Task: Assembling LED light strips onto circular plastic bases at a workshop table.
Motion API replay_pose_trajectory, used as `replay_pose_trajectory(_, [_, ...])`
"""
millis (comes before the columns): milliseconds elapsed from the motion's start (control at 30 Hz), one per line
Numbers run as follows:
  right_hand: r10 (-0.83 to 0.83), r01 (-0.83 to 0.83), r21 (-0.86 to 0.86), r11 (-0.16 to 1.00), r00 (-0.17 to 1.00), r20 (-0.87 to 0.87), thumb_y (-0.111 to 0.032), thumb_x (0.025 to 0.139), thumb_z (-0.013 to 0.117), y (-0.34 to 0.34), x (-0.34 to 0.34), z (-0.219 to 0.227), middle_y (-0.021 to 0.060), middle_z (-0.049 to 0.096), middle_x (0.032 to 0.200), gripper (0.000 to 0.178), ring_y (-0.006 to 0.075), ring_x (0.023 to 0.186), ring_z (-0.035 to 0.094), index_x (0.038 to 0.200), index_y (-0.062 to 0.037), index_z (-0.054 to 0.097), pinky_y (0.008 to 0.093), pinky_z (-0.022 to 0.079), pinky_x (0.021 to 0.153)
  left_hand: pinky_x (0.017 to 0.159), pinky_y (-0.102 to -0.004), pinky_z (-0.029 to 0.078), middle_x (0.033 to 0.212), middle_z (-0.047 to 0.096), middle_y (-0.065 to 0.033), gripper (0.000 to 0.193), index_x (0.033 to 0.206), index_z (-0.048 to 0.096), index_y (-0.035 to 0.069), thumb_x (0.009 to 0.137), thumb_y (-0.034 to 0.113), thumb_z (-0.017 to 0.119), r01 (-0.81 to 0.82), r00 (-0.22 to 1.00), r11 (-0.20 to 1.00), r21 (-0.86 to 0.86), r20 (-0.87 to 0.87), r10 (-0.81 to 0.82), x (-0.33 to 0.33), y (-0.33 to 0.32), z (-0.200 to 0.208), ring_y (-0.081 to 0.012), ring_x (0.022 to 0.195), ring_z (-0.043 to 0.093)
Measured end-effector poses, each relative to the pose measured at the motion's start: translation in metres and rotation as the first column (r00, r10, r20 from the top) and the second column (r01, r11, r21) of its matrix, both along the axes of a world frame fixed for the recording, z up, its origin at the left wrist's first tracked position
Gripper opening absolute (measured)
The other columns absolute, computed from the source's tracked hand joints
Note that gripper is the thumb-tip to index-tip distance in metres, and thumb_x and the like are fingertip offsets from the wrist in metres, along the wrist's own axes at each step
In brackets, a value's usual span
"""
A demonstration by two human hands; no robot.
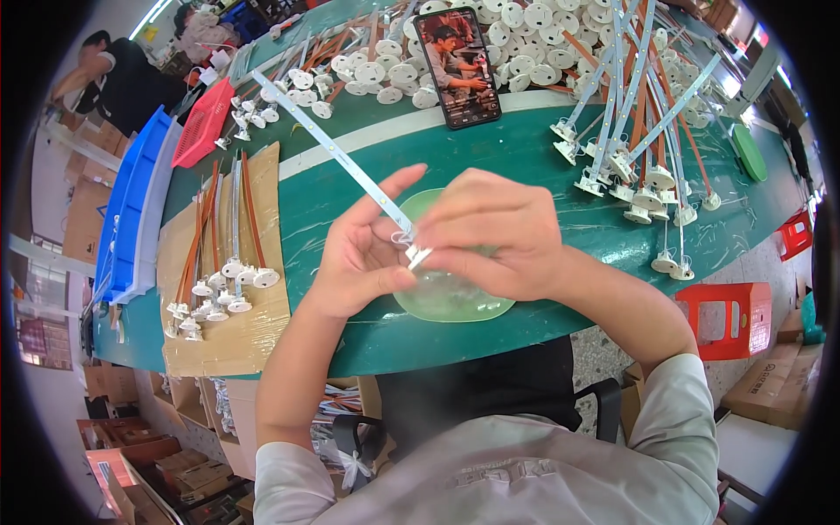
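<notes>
A slim light-blue LED strip (337,156) slants from upper left down to a white plastic end piece (417,255) with thin wires. My left hand (357,249) holds this lower end, thumb beside the white piece and index finger stretched out behind the strip. From the other side, my right hand (499,232) closes its thumb and fingers around the same end, slightly smeared by motion. Exactly what the right fingertips grip is partly hidden. Beneath both hands a translucent green mat (464,306) lies on the green table (350,337).
At left, cardboard (232,337) carries several strips with white round ends, near a blue tray (131,206) and red basket (203,122). A phone (457,66) playing video stands ahead. Strips pile up right (630,140); white discs (542,44) heap behind. A red stool (726,319) stands right.
</notes>
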State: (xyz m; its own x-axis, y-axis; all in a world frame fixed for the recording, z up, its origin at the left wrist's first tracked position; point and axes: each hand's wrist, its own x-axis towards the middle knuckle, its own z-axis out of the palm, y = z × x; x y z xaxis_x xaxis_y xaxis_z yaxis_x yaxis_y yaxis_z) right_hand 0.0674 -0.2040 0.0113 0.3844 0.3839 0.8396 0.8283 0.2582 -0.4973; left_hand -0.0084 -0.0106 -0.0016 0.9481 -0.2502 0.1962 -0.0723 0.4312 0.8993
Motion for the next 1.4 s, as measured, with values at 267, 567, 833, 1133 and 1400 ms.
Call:
replay_pose_trajectory(267, [0.261, -0.408, -0.076, 0.910, 0.705, -0.659, -0.003, 0.086, 0.071, -0.010, 0.004, 0.005, 0.0079, 0.072, 0.087, 0.009, 0.0143, 0.079, 0.065, 0.093, 0.0000, 0.074, 0.0276, 0.051, 0.068, 0.096, -0.0357, 0.050, 0.113, 0.069, -0.0147, 0.094, 0.150, 0.029, -0.002, 0.073, 0.007, 0.084, 0.031, 0.999, 0.992, 0.121, 0.027, -0.035, -0.005, 0.015, 0.014, -0.0223, 0.105, 0.067])
replay_pose_trajectory(567, [-0.239, 0.119, -0.375, 0.919, 0.926, -0.293, -0.012, 0.092, 0.064, -0.005, 0.022, -0.015, 0.0085, 0.067, 0.076, 0.013, 0.0163, 0.069, 0.063, 0.086, 0.0000, 0.066, 0.0288, 0.049, 0.061, 0.071, -0.0242, 0.049, 0.095, 0.069, -0.0049, 0.043, 0.131, 0.054, -0.005, 0.091, 0.008, 0.066, -0.506, 0.799, 0.283, 0.815, 0.319, 0.510, -0.030, 0.162, 0.087, -0.0063, 0.085, 0.061])
replay_pose_trajectory(833, [-0.357, 0.392, -0.254, 0.884, 0.918, 0.172, -0.005, 0.088, 0.064, -0.006, 0.028, -0.020, 0.0099, 0.062, 0.072, 0.003, 0.0231, 0.062, 0.059, 0.086, -0.0023, 0.065, 0.0344, 0.046, 0.055, 0.066, -0.0393, 0.051, 0.073, 0.068, -0.0180, 0.028, 0.093, 0.072, -0.002, 0.082, 0.023, 0.063, -0.066, 0.775, -0.616, 0.785, 0.430, 0.464, -0.086, 0.251, 0.069, -0.0307, 0.069, 0.067])
replay_pose_trajectory(1133, [-0.423, 0.436, -0.236, 0.869, 0.900, 0.105, -0.007, 0.089, 0.066, -0.001, 0.038, -0.024, 0.0082, 0.058, 0.063, 0.007, 0.0215, 0.054, 0.056, 0.084, -0.0022, 0.065, 0.0336, 0.041, 0.048, 0.077, -0.0483, 0.052, 0.089, 0.069, -0.0220, 0.031, 0.094, 0.069, 0.001, 0.083, 0.030, 0.069, -0.184, 0.748, -0.721, 0.668, 0.571, 0.338, -0.055, 0.129, 0.097, -0.0413, 0.087, 0.066])
replay_pose_trajectory(1400, [-0.535, 0.569, -0.383, 0.728, 0.820, 0.202, -0.011, 0.093, 0.063, -0.008, 0.037, -0.020, 0.0110, 0.057, 0.061, 0.014, 0.0280, 0.054, 0.055, 0.081, -0.0036, 0.063, 0.0378, 0.043, 0.049, 0.065, -0.0416, 0.052, 0.080, 0.069, -0.0135, 0.020, 0.088, 0.069, 0.004, 0.084, 0.023, 0.072, -0.789, 0.594, -0.185, 0.585, 0.804, 0.010, 0.020, 0.039, 0.029, -0.0313, 0.074, 0.067])
